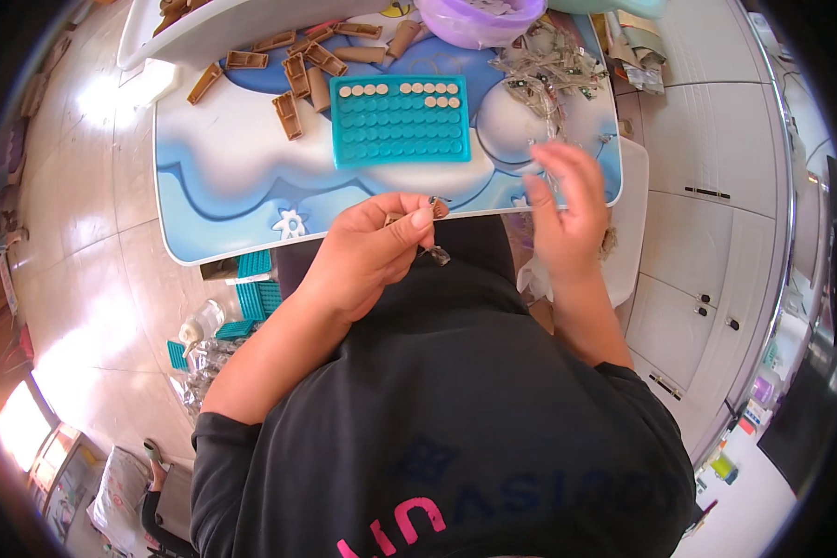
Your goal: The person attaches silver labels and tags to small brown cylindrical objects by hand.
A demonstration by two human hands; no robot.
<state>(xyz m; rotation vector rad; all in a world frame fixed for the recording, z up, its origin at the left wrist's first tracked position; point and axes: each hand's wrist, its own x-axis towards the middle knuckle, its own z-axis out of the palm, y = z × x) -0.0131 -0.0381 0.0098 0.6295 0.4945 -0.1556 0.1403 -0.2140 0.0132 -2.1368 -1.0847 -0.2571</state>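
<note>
Just past the table's near edge, my left hand (372,253) pinches a small brown piece (440,209) between thumb and fingertips. A dark, shiny bit (439,255) hangs below these fingers; its kind is too small to make out. My right hand (572,214) is raised over the table's right front corner, smeared by motion. A small whitish blur shows by its fingertips, so whether it grips anything is unclear. Ahead of my left hand lies a teal tray (402,160) with rows of round hollows. Pale round discs (363,91) sit in some hollows of its far rows.
Brown, hollow plastic shells (297,74) lie scattered behind the tray. At the far right are a tangled heap of small wired parts (550,70) and a purple bowl (481,28). A white bin (195,33) stands far left. Teal trays (258,299) lie below the table's left side.
</note>
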